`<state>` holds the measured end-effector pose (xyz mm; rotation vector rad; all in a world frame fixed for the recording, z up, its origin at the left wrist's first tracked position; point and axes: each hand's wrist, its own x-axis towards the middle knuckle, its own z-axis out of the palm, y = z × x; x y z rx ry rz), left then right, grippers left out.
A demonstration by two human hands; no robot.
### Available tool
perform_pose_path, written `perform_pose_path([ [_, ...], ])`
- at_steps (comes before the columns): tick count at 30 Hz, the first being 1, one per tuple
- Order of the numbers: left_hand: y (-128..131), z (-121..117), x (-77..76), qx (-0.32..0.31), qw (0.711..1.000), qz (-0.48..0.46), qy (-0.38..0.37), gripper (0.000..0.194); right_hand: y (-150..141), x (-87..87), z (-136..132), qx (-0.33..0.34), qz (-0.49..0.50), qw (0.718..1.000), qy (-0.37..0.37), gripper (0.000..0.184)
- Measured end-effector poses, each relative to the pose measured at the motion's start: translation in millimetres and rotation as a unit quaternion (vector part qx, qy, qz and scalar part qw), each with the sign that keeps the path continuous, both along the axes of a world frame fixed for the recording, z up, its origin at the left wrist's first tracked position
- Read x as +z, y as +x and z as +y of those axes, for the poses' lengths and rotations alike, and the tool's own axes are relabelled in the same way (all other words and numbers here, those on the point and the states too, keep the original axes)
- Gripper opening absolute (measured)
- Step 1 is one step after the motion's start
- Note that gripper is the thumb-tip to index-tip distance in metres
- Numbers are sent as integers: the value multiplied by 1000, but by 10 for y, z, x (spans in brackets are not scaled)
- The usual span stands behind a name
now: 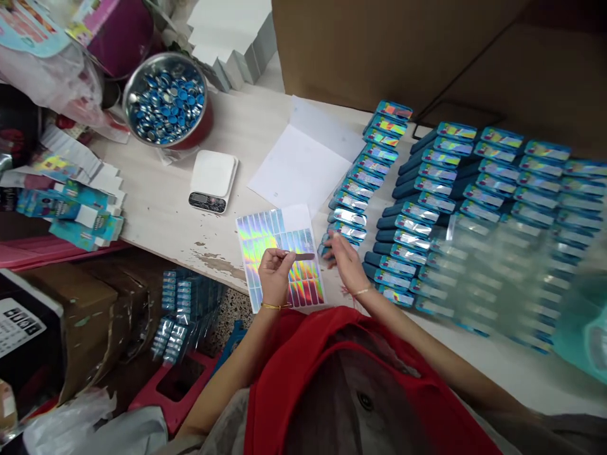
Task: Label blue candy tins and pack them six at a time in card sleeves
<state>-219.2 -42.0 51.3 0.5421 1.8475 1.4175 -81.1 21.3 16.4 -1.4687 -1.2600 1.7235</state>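
Observation:
My left hand pinches one narrow strip sticker, which looks dark from this angle. Beneath it lies a sheet of holographic stickers, shiny in rainbow colours, with a bare white patch at its upper right. My right hand is at the near end of a row of small blue boxes, whose ends carry shiny strips. Its fingers are partly bent beside the nearest box; whether they touch it I cannot make out.
More blue boxes stand in rows on the right, some under clear plastic. White paper sheets lie behind the stickers. A white scale and a metal bowl of blue-and-silver caps are on the left. A brown cardboard box borders the back.

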Motion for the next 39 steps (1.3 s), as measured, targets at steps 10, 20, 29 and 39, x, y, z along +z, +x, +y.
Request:
perform_pose_path([
  [10,732,73,-205,-56,991,-114,-47,31,688,95,-496,-115,69,986,-97,50],
  [20,830,276,-234,-75,986,-130,-68,31,731,41,-355,-129,125,963,-202,56],
  [29,745,302,-423,-150,966,213,-1,13,671,-103,-268,-147,62,979,-124,42],
  [39,680,307,-588,-178,936,303,-38,13,655,-292,-288,-112,-5,990,-83,34],
])
